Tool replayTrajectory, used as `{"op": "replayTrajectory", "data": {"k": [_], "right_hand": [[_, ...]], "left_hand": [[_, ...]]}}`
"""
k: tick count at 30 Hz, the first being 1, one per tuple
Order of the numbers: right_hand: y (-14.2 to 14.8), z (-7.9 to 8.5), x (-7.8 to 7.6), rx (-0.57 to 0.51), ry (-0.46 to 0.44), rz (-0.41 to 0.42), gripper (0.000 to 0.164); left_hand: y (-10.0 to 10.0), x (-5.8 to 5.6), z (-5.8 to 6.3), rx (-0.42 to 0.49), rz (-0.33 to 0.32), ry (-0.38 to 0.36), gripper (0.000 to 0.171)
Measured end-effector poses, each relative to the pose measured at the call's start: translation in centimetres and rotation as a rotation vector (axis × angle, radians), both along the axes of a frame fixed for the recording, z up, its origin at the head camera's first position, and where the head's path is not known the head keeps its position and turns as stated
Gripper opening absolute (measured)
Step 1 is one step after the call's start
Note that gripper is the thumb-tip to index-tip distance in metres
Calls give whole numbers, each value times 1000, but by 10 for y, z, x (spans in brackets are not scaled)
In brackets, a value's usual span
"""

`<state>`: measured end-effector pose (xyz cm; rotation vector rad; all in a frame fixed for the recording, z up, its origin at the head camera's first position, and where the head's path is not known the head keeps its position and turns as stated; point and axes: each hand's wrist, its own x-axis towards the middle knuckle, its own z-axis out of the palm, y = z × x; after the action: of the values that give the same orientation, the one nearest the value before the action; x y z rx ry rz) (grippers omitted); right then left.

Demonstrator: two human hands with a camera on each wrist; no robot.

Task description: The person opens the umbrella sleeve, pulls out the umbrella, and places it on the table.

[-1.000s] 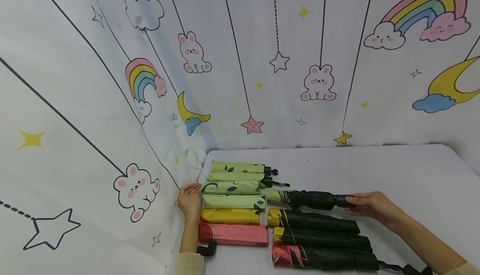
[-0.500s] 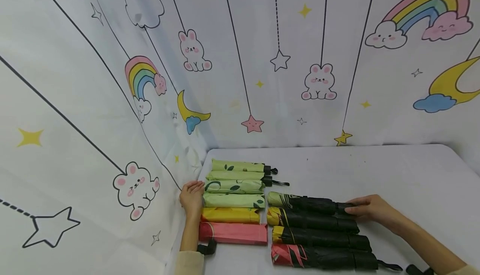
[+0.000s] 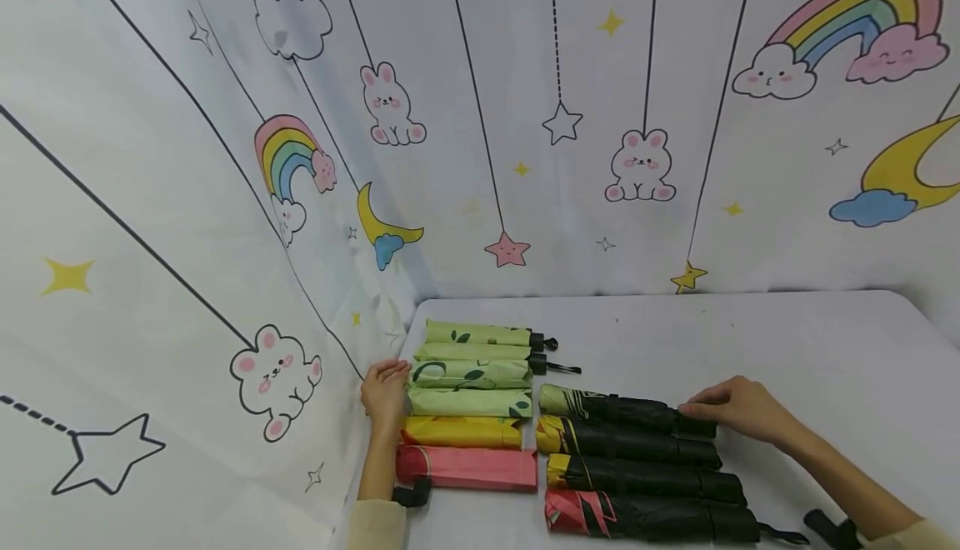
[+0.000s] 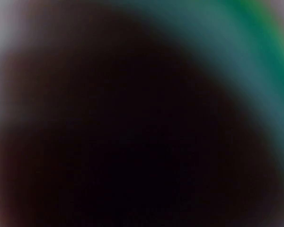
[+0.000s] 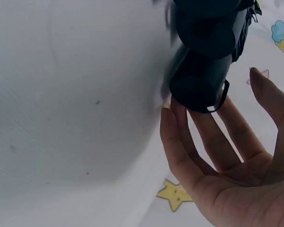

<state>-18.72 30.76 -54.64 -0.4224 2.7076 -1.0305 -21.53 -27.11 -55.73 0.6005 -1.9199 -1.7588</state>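
Observation:
In the head view my right hand [image 3: 746, 408] is at the handle end of a folded green-and-black umbrella [image 3: 630, 411]. The right wrist view shows its fingers [image 5: 215, 142] fairly straight, their tips at the end of a dark umbrella [image 5: 199, 80], and the thumb apart. At the left, my left hand [image 3: 386, 392] rests with extended fingers by the ends of folded light green umbrellas [image 3: 471, 373]. Below these lie a yellow umbrella [image 3: 461, 432] and a pink umbrella [image 3: 468, 468]. The left wrist view is dark and blurred.
Below the green-and-black umbrella lie two yellow-and-black umbrellas [image 3: 630, 442] and a red-and-black umbrella [image 3: 652, 518] with a strap. All lie on a white table [image 3: 810, 342]. A cloth [image 3: 525, 75] with cartoon prints hangs behind and to the left.
The green-and-black umbrella has moved down, close against the yellow-and-black one. My right hand has let go of its handle. My left hand has shifted slightly right.

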Motion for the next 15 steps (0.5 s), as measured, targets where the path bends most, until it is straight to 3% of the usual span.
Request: {"op": "replayTrajectory", "data": {"k": [9, 15], "right_hand": [[-23, 21, -13, 14, 169, -44, 31], [-48, 28, -26, -26, 193, -25, 29]], "left_hand": [[1, -5, 9, -41, -36, -34, 29], [5, -10, 15, -49, -44, -25, 28]]}}
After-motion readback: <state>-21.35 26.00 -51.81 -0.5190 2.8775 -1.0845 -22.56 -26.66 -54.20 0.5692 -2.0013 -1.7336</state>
